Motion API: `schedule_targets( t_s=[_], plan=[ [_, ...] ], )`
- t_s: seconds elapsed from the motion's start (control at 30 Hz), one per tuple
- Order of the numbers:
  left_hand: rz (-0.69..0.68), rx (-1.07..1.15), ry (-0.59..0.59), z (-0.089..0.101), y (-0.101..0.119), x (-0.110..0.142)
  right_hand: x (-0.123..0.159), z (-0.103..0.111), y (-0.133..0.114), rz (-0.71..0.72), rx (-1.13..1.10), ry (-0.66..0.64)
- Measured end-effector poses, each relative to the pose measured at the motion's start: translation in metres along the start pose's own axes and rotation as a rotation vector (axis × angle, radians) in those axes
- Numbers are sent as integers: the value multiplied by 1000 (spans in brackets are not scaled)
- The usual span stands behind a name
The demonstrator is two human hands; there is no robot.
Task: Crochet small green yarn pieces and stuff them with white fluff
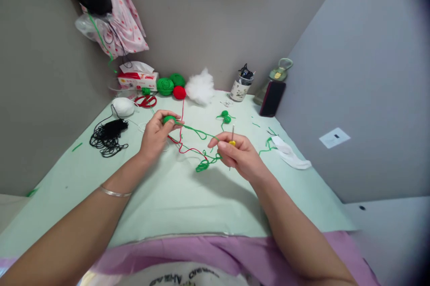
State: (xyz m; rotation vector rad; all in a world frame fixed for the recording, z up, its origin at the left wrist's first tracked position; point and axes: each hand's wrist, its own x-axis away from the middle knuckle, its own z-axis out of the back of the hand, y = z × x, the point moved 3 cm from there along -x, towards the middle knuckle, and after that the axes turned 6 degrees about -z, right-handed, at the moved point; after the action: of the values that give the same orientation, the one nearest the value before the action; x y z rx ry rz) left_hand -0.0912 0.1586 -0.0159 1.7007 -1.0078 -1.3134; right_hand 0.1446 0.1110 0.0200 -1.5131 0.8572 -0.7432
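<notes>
My left hand (157, 134) is closed around a small green crocheted piece (169, 119) held above the pale green table (174, 196). A green yarn strand (196, 131) runs from it to my right hand (239, 153). That hand pinches the strand and grips a crochet hook (232, 137) with a yellow handle, its metal tip pointing up. Loose green yarn (204, 163) and a red thread (183, 145) lie on the table between my hands. A thin bangle sits on my left wrist.
Black yarn (108, 137) and a white ball (122, 106) lie at the left. At the back stand a tissue box (137, 80), red scissors (145, 100), green and red yarn balls (171, 85), white stuffing (200, 87), a cup (239, 89), a phone (272, 97) and a bottle. White cloth (289, 153) lies at the right.
</notes>
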Motion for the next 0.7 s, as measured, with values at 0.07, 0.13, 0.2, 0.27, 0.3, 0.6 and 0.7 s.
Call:
schedule_targets(
  t_s=[0.07,0.13,0.2,0.27,0.3,0.6,0.7],
  plan=[
    [0,0,24,4,-3,-3,8,-1,-6,29,16,-88],
    [-2,3,52,8,-7,-5,16,-3,-12,20,8,-240],
    [1,9,72,12,-11,-8,21,-3,-16,18,15,-428],
    [5,17,82,14,-13,-9,25,-1,-17,34,65,-619],
    [8,21,86,15,-13,-9,26,-1,-18,56,86,-709],
    [51,115,190,19,-16,-12,38,-15,-37,167,101,-1010],
    [97,190,242,21,-16,-14,40,-17,-44,216,135,-1096]
  ],
)
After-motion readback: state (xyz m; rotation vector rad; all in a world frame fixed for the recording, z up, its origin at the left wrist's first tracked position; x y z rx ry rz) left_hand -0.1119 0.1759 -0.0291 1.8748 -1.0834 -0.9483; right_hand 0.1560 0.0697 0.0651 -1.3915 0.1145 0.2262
